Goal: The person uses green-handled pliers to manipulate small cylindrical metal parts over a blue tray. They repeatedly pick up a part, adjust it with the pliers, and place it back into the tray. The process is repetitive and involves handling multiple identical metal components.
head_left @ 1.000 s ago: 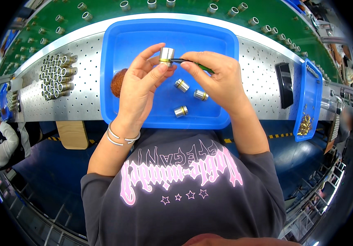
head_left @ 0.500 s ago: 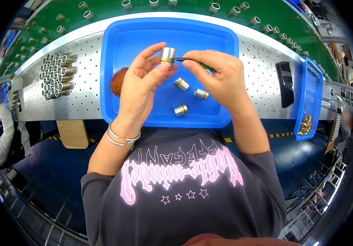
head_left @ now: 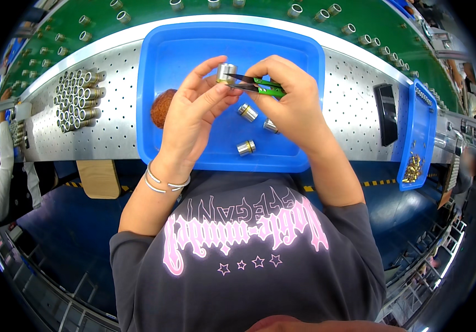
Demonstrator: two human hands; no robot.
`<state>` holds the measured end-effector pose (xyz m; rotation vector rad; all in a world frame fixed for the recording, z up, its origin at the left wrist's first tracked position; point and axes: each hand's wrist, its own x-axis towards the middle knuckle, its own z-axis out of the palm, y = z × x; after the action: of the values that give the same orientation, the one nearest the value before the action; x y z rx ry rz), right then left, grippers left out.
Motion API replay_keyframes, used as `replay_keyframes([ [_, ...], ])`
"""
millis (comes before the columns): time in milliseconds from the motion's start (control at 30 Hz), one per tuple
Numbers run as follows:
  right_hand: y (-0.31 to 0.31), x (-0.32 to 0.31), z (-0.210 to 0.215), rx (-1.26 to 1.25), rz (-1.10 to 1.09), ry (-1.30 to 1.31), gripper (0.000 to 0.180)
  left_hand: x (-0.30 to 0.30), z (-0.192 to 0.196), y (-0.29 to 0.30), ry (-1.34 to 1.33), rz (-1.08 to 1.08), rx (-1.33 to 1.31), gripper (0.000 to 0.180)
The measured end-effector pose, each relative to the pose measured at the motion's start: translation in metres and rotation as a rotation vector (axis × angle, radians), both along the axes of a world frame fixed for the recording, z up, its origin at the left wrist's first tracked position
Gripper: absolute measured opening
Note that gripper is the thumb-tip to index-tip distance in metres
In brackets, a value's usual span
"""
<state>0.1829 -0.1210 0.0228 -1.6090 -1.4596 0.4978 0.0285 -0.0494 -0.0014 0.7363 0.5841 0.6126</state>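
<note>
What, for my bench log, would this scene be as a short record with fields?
Left hand: holds metal sleeve
Right hand: holds green-handled snips, blades open at the sleeve
Blue tray: three more sleeves, round brown thing
Left of tray: cluster of tubes
Right of tray: black object, small tray with brass-coloured parts

The person wears a charcoal-grey T-shirt (head_left: pixel 193 301) with loose short sleeves (head_left: pixel 130 252). Bold, pink, gothic-style lettering (head_left: pixel 244 233) spans the chest, upside down from this viewpoint. Nearer the neck, 4 pink outlined stars (head_left: pixel 241 265) form a row; nearer the hem are thinly outlined letters (head_left: pixel 241 210). Slim silver bracelet bands (head_left: pixel 178 186) circle the left wrist (head_left: pixel 167 169).
</note>
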Motion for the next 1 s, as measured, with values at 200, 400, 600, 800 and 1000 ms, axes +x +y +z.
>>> replay_keyframes([
  [200, 0.0030, 0.0012, -0.0045, 0.108, -0.003, 0.101, 0.015, 0.0008, 0.0042, 0.0003, -0.028, -0.010, -0.062, 0.039],
  [400, 0.0027, 0.0001, -0.0036, -0.021, -0.024, 0.397, 0.009, -0.0015, 0.0021, 0.0020, -0.057, -0.049, -0.049, 0.041],
  [600, 0.0048, -0.0017, -0.0027, 0.024, -0.026, 0.246, 0.009, -0.0021, 0.0017, 0.0033, -0.005, -0.058, 0.006, 0.046],
  [800, 0.0069, -0.0052, -0.0060, 0.128, -0.011, 0.077, 0.015, 0.0017, 0.0001, 0.0022, 0.039, -0.017, 0.064, 0.049],
  [1000, 0.0063, -0.0051, -0.0042, 0.153, -0.005, 0.020, 0.017, 0.0004, 0.0031, 0.0028, 0.110, -0.062, 0.175, 0.045],
])
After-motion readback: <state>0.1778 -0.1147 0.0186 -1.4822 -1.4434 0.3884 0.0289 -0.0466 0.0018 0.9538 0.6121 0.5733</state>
